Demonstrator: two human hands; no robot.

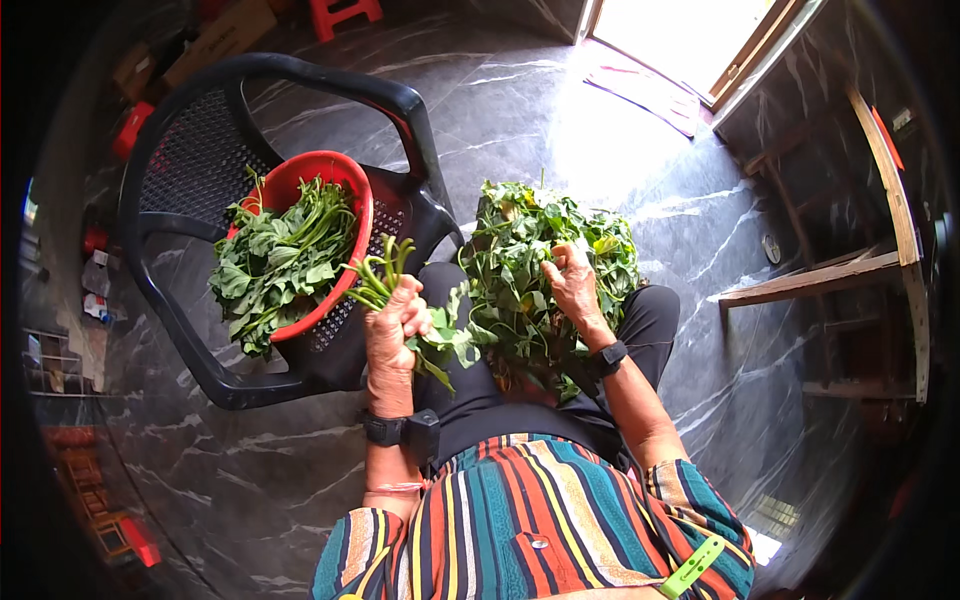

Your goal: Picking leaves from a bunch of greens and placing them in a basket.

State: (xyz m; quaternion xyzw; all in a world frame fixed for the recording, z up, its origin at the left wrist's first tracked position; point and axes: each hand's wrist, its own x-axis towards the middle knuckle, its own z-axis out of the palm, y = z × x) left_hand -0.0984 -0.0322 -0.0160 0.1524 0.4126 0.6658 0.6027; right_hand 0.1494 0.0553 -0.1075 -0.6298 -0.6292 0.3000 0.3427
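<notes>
My left hand [395,319] is closed around a small bunch of leafy green stems [386,274], cut or broken ends up and leaves hanging below the fist. Just in front of my right knee, my right hand [574,289] reaches over a big heap of leafy greens [525,262], its fingers bent at the leaves. Whether a stem is pinched in those fingers I cannot tell. The heap lies between my legs, with some yellowed leaves in it. To the left, a red plastic tub [364,217] holds more leafy stems [289,255], some drooping over its rim.
The tub stands on the seat of a black plastic armchair [420,127] close to my left knee. A wooden frame [817,285] stands at the right. Beyond the heap is a bright doorway [675,30] with a mat [645,94]. A red stool [345,16] sits at the far side.
</notes>
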